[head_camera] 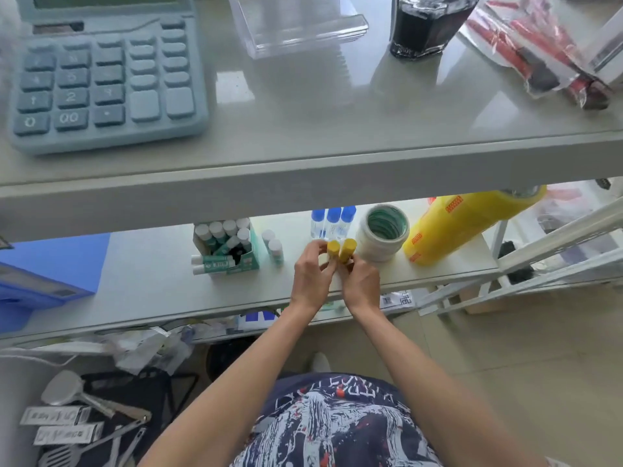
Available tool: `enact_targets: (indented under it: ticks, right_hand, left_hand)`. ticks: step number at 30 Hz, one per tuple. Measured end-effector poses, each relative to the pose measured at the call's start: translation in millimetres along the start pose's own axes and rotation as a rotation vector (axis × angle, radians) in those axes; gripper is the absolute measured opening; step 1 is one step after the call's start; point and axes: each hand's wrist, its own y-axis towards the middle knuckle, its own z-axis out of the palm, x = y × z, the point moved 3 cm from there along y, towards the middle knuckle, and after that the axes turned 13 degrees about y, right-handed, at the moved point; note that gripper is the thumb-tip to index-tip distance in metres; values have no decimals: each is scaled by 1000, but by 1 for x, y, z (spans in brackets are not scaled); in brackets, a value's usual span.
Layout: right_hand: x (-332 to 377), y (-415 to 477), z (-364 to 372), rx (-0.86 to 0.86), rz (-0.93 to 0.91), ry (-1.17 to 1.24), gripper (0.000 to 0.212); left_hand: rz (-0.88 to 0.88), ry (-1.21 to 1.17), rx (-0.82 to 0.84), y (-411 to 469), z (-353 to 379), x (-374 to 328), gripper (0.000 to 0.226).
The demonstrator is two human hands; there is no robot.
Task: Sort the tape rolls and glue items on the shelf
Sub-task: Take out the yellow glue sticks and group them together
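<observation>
On the middle shelf [151, 284] my left hand [312, 274] grips a yellow-capped glue stick [333, 249], and my right hand [360, 281] grips a second yellow-capped glue stick [347, 250]; the two stand side by side. Behind them stand three blue-capped glue bottles [332, 222]. To the right lies a stack of white tape rolls [382, 235], then a long stack of yellow tape rolls [462, 227] on its side. To the left, a green box of white-capped glue sticks [229, 247] and two loose glue sticks [273, 246].
The upper shelf holds a blue calculator [101, 75], a clear plastic tray [296, 25], a dark bottle [424, 25] and a bag of red items [532, 48]. A blue box [40, 281] sits at the middle shelf's left. Metal utensils [91, 409] lie below left.
</observation>
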Motion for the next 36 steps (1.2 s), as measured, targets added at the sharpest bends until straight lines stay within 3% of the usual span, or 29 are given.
enact_targets:
  ticks: [12, 17, 23, 27, 36]
  right_hand:
    - [20, -14, -18, 15, 115, -140, 30]
    - [21, -11, -10, -16, 129, -53, 40]
    - [21, -13, 7, -99, 69, 176, 25]
    - [18, -10, 6, -136, 8, 157, 20]
    - [2, -4, 10, -162, -77, 52, 19]
  left_hand:
    - [-91, 4, 148, 12, 15, 11, 39]
    - [-136, -7, 205, 7, 5, 21, 29]
    - [-90, 14, 247, 10, -2, 18, 32]
    - [-73, 71, 245, 16, -4, 9, 40]
    - [-96, 163, 199, 27, 14, 3, 27]
